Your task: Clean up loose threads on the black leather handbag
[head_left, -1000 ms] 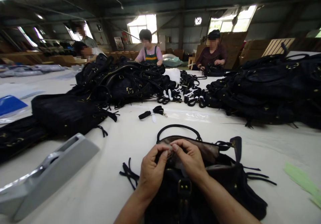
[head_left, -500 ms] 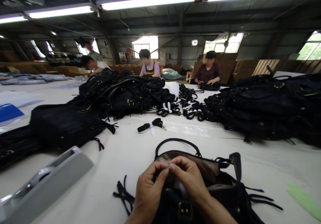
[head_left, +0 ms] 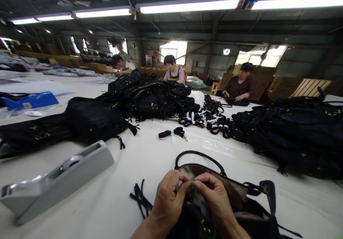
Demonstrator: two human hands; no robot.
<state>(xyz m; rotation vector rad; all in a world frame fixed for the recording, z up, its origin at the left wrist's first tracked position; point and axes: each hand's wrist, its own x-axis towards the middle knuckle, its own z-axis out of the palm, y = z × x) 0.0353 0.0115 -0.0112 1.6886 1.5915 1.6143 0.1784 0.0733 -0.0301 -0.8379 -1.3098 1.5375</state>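
Note:
A black handbag (head_left: 241, 210) with a brown lining and a curved handle lies open on the white table (head_left: 128, 182) right before me. My left hand (head_left: 167, 201) and my right hand (head_left: 214, 201) meet at its top edge. Both pinch a small part at the bag's opening, fingertips almost touching. What they pinch is too small and dark to tell. Black fringe strips (head_left: 139, 199) trail from the bag's left side.
A grey tape dispenser (head_left: 57, 180) lies at the left. Piles of black bags (head_left: 150, 96) (head_left: 297, 132) fill the middle and right, with rolled straps (head_left: 173, 132) between them. Several people sit or stand at the table's far side. A blue folder (head_left: 30, 100) lies far left.
The view has tilted up and swung left, so bag and hands sit lower and further right in the picture. Both hands keep the same pinch at the bag's opening.

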